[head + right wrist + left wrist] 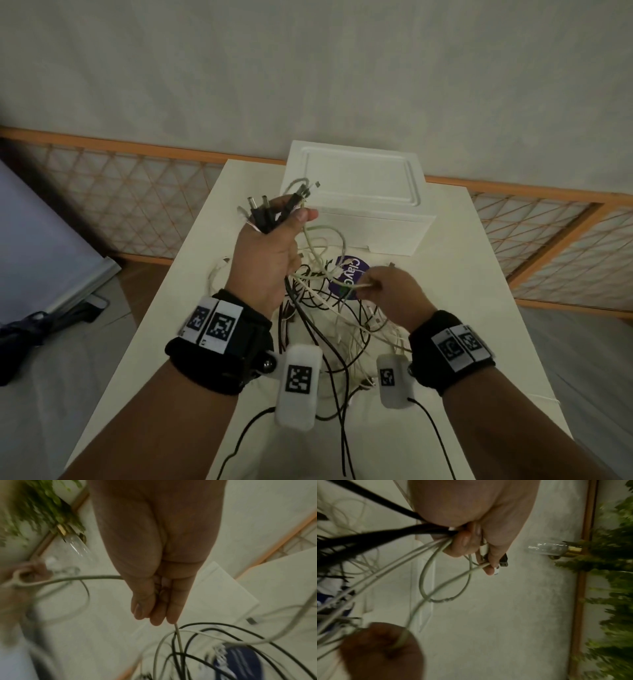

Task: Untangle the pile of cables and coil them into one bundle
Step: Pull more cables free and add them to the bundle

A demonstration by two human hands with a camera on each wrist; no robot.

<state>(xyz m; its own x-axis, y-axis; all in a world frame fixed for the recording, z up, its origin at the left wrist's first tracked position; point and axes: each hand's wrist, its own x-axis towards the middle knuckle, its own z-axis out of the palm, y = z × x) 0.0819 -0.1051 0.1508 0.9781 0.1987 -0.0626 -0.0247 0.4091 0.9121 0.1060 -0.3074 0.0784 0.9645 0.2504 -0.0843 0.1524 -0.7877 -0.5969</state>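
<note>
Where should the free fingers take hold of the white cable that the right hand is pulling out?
Probably on the taut stretch of the white cable between the left hand and the right hand, coming from above. That span hangs clear in the air, while lower down it runs into the tangle of cables on the table, where a grip would likely catch other strands.
</note>
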